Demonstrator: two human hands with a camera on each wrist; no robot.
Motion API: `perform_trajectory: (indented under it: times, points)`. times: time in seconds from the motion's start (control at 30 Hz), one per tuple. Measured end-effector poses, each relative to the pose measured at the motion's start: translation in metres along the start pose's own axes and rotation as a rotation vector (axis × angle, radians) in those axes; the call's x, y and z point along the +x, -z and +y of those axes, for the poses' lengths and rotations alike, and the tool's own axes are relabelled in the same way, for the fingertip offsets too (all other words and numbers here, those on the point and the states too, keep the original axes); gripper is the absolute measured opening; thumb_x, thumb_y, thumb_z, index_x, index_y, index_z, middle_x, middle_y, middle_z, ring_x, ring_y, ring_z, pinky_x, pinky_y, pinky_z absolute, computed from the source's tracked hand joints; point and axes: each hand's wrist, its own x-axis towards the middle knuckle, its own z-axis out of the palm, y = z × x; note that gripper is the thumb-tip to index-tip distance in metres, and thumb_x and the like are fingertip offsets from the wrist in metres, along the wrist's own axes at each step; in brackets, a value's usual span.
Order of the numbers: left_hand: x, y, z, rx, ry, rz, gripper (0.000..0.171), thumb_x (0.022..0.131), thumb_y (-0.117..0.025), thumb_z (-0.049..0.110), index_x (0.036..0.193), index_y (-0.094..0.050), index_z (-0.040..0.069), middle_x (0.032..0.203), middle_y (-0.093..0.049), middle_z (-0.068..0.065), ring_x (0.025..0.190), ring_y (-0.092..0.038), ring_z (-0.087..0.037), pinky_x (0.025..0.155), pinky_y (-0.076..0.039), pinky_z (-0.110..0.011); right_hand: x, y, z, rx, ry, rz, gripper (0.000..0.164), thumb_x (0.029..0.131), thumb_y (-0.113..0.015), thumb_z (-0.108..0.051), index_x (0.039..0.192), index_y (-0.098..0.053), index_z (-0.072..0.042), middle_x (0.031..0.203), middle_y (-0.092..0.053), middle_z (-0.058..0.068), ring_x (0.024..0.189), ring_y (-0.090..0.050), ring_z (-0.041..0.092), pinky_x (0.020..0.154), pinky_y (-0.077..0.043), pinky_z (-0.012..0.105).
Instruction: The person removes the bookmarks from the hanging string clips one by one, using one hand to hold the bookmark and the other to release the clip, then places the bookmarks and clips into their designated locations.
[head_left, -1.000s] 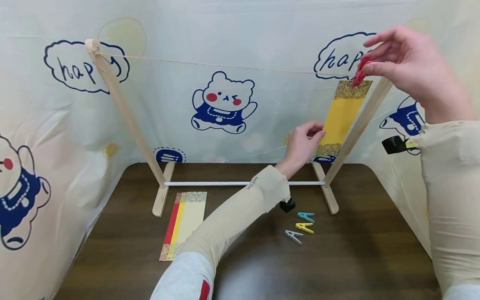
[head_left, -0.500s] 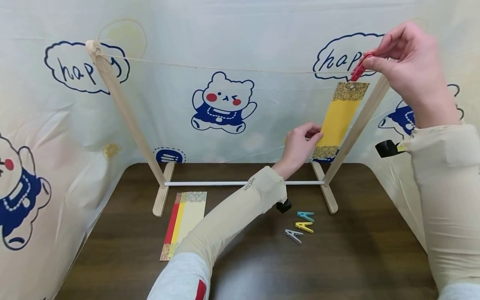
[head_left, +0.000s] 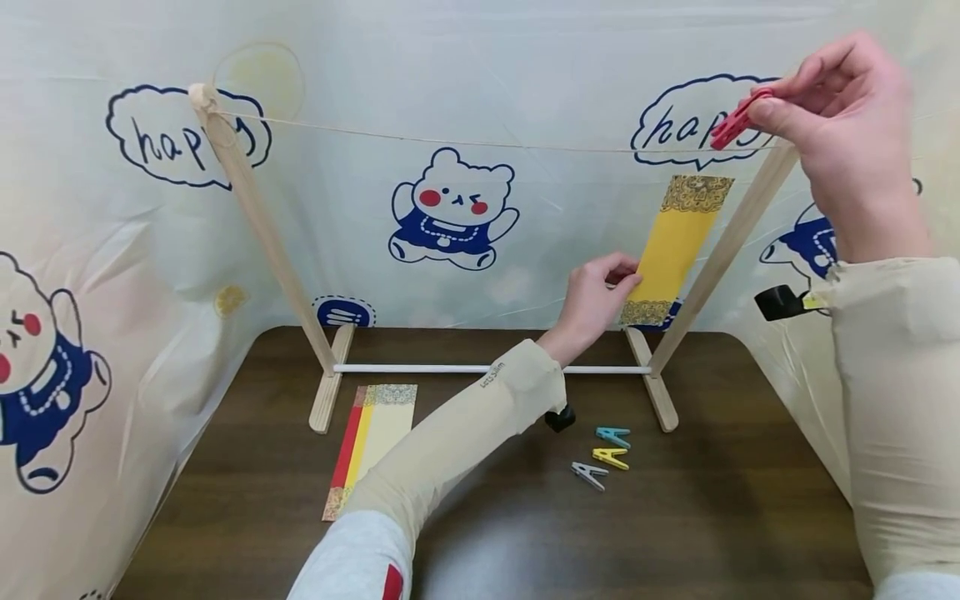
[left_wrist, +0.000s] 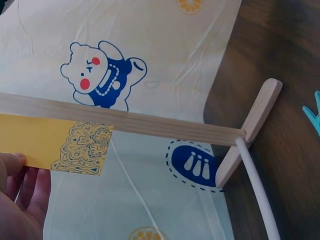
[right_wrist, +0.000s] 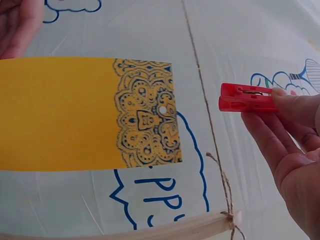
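My left hand (head_left: pixel 588 302) pinches the side edge of a yellow bookmark (head_left: pixel 678 242) near its lower end. The strip has dark lace patterns at both ends, and a small punched hole shows by its top edge in the right wrist view. It hangs tilted just below the string (head_left: pixel 450 143), beside the right post (head_left: pixel 738 242). Up at the right, my right hand (head_left: pixel 855 142) holds a red clothespin (right_wrist: pixel 247 98) between thumb and fingers. Its nose overlaps the string in the head view; the right wrist view shows it on the far side of the string from the bookmark, gripping nothing.
Blue (head_left: pixel 613 436), yellow (head_left: pixel 611 457) and grey (head_left: pixel 589 475) clothespins lie on the dark table (head_left: pixel 675 533). Overlapping strips (head_left: pixel 386 425) in red, yellow and cream lie at the left, partly behind my sleeve. A white rod (head_left: pixel 420 368) joins the wooden posts low down.
The red clothespin has come off the bookmark's top edge and moved up and right with my right hand. My left hand and the bookmark have dropped slightly and shifted left.
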Motion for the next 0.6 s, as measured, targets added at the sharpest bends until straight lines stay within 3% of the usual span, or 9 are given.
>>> perform_trajectory:
  times: [0.17,0.5,0.6]
  points:
    - [-0.005,0.0,-0.003,-0.015,0.01,-0.006,0.011,0.1,-0.07,0.008,0.108,-0.076,0.004,0.101,-0.076,-0.006,0.083,-0.064,-0.005,0.077,-0.052,-0.011,-0.009,0.008,-0.001,0.038,-0.007,0.022,0.03,0.08,-0.084,0.005,0.101,-0.063,0.004,0.103,-0.072,0.014,0.101,-0.072,0.024,0.09,-0.056,0.02]
    - [-0.024,0.009,-0.014,-0.051,0.051,-0.022,0.014,0.1,-0.07,0.008,0.112,-0.075,0.002,0.103,-0.076,-0.009,0.086,-0.064,-0.012,0.078,-0.053,-0.015,-0.029,0.019,0.005,-0.102,-0.05,-0.047,0.03,0.082,-0.085,0.0,0.104,-0.066,0.004,0.107,-0.073,0.01,0.1,-0.071,0.02,0.088,-0.054,0.014]
    - [-0.026,0.011,-0.016,-0.064,0.053,-0.025,0.015,0.1,-0.07,0.008,0.113,-0.075,0.002,0.104,-0.076,-0.009,0.087,-0.065,-0.013,0.079,-0.054,-0.016,-0.035,0.022,0.004,-0.245,-0.069,-0.049,0.026,0.086,-0.083,-0.003,0.106,-0.067,0.0,0.11,-0.072,0.005,0.103,-0.07,0.016,0.088,-0.053,0.011]
